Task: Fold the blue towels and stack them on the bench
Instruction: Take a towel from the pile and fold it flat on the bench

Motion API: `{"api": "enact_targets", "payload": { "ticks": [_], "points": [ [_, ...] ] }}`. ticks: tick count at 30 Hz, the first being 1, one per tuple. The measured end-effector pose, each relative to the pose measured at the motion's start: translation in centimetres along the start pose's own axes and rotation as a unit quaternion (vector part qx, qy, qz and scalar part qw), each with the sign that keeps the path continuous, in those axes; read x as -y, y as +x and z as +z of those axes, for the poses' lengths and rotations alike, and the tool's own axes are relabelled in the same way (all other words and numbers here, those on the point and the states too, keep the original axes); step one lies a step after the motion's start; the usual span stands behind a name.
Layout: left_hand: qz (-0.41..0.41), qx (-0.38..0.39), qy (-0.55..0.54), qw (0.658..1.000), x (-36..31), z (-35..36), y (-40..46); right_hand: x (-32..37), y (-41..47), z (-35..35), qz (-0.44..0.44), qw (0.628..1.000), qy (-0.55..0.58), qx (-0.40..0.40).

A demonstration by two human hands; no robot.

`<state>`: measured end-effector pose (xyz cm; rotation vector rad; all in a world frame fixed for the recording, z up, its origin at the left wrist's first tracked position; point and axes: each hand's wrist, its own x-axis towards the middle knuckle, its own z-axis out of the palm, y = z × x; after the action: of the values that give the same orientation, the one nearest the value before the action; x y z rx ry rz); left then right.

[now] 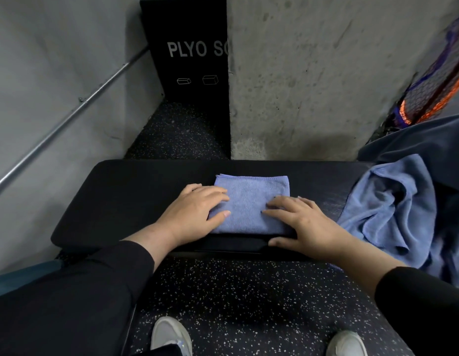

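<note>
A folded towel (251,201) lies on the middle of the bench (135,199), with the left hand (195,211) resting on its left edge and the right hand (303,222) on its right edge. To the right, a heap of loose towels (393,206) drapes over the bench's right end. Behind the bench stands a pillar (313,73), with a box (189,52) behind and to its left, and a rail (69,116) runs along the left wall.
</note>
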<state>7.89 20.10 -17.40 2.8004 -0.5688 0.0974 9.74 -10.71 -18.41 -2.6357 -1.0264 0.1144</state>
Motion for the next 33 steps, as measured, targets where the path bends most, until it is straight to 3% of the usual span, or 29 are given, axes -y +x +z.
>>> {"api": "enact_targets", "payload": {
  "ticks": [2, 5, 8, 10, 15, 22, 25, 28, 31, 33],
  "points": [
    [0.007, 0.039, 0.000, 0.999, -0.5, -0.2, -0.4, -0.1, -0.1, 0.4, 0.007, 1.000, 0.009, 0.007],
    [0.028, 0.095, 0.049, 0.994, -1.3, 0.2, -0.8, 0.2, 0.3, 0.5, 0.015, 0.998, 0.013, -0.052],
    [0.019, 0.072, 0.044, 0.996, -1.6, 0.5, -0.7, 0.8, 0.8, -0.3, 0.043, 0.995, 0.018, -0.083],
    [-0.008, 0.041, -0.015, 0.999, -1.9, 0.0, -0.6, 1.1, 0.8, -1.3, 0.062, 0.995, 0.032, -0.076],
    [-0.100, 0.057, -0.180, 0.977, -2.2, -2.3, -0.9, 1.5, -0.1, -2.7, 0.052, 0.997, 0.063, -0.001],
    [-0.181, 0.024, -0.243, 0.953, -2.1, -2.7, 0.4, 1.8, 0.8, -3.3, 0.158, 0.967, 0.188, -0.061],
    [-0.211, -0.011, -0.265, 0.941, -2.3, -2.4, 1.0, 1.7, 1.7, -2.8, 0.180, 0.958, 0.189, -0.116],
    [-0.223, -0.050, -0.174, 0.958, -2.7, -1.8, 1.1, 1.2, 2.5, -1.8, 0.139, 0.970, 0.081, -0.183],
    [-0.073, -0.137, 0.043, 0.987, -3.1, -0.9, 1.4, 0.9, 2.9, -0.7, 0.103, 0.968, -0.047, -0.223],
    [0.010, -0.090, 0.075, 0.993, -4.1, -0.3, 1.6, 0.9, 3.1, -0.5, 0.092, 0.965, -0.083, -0.233]
  ]
}}
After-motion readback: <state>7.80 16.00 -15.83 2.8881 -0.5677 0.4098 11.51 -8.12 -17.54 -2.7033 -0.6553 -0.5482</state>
